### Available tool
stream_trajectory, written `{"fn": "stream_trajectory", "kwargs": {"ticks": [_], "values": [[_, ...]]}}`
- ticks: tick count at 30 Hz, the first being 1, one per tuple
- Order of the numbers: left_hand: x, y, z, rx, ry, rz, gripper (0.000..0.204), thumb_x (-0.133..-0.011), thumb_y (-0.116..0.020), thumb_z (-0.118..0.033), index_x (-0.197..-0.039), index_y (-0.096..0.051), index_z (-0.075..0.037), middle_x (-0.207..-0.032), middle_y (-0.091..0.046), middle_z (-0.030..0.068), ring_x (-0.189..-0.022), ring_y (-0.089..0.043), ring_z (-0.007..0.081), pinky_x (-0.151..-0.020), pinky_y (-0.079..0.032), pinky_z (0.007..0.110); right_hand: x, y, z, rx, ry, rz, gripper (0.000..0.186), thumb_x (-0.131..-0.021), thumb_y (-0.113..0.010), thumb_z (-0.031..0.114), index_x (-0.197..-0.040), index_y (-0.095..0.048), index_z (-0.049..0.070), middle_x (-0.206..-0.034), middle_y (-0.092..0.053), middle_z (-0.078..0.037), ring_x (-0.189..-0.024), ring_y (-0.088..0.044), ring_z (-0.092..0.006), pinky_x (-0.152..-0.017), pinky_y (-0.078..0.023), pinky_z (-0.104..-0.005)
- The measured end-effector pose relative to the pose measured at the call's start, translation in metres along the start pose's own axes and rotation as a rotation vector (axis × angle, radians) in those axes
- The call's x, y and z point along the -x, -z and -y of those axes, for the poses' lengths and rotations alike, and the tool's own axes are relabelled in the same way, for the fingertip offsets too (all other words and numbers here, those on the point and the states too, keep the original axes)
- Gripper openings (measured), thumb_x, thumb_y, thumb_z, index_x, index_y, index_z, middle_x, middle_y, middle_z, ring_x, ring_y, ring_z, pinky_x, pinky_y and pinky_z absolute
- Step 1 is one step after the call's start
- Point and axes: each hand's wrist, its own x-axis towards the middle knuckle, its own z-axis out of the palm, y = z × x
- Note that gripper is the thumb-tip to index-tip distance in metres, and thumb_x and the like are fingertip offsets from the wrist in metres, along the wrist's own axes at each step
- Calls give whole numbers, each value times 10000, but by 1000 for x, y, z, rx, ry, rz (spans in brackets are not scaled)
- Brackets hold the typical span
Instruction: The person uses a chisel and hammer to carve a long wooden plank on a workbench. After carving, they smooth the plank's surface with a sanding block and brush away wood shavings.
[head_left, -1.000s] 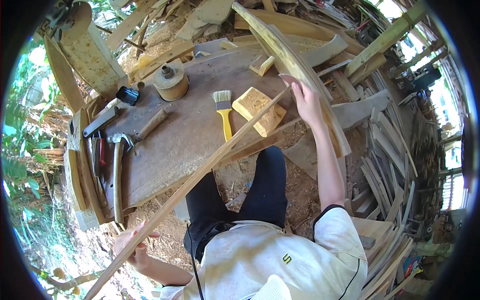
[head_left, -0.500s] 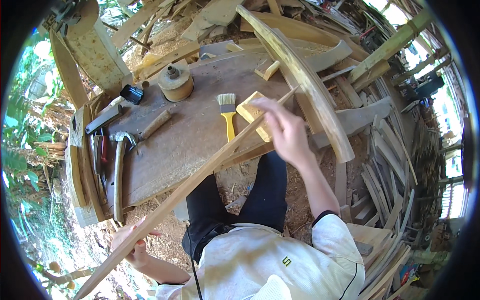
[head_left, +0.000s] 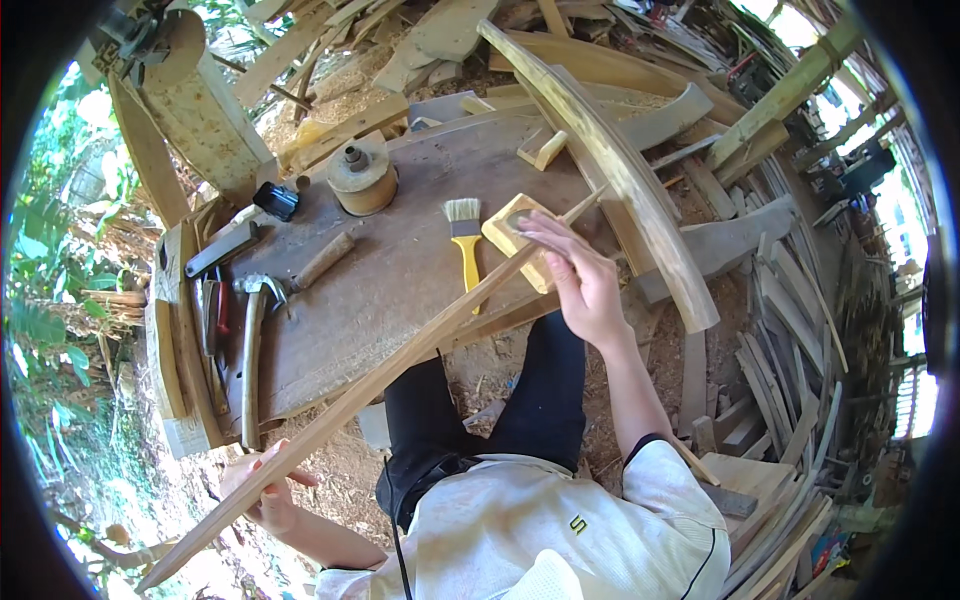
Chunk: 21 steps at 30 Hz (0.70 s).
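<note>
A long, tapered wooden strip (head_left: 400,360) slants from the lower left up across the bench's front edge, its thin tip near the curved plank. My left hand (head_left: 268,492) grips its lower part, one finger sticking out past the strip. My right hand (head_left: 582,280) lies over the strip near the thin end, fingers stretched out and flat; what is under the palm is hidden. Beneath those fingers sits a pale wooden block (head_left: 507,214) with a dark oval on top. A flat paintbrush (head_left: 466,245) with a yellow handle lies just left of the block.
On the wooden bench (head_left: 330,330) are a claw hammer (head_left: 254,350), a wooden-handled tool (head_left: 324,260), a round wooden pot (head_left: 362,182) and a small black box (head_left: 276,200). A long curved plank (head_left: 640,190) crosses the right end. Wood offcuts (head_left: 780,400) pile up at right.
The whole view has shifted slightly, moving the scene right and down. My right hand, blurred before, now shows flatter fingers over the block. My left hand keeps its hold on the strip.
</note>
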Motion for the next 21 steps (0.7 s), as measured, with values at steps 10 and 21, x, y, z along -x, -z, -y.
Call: {"fn": "stream_trajectory", "kwargs": {"ticks": [10, 21], "values": [[5, 28, -23, -256, -171, -234, 537, -1037, -688, -406, -1448, -597, -73, -1112, -722, 207, -474, -636, 260, -672, -643, 367, 44, -44, -9, -236, -366, -374, 331, -1134, -540, 164, -1349, -643, -66, -1217, -734, -100, -1140, -658, -138, -1004, -498, -303], [-47, -13, 3, -201, 27, 147, 669, -973, -756, -391, -1468, -587, 26, -1180, -741, 301, -1055, -758, 386, -1048, -578, 566, 56, -54, 4, -271, -414, -132, 348, -1131, -560, 182, -1358, -652, -65, -1193, -751, -80, -1062, -671, -124, -952, -507, -282]]}}
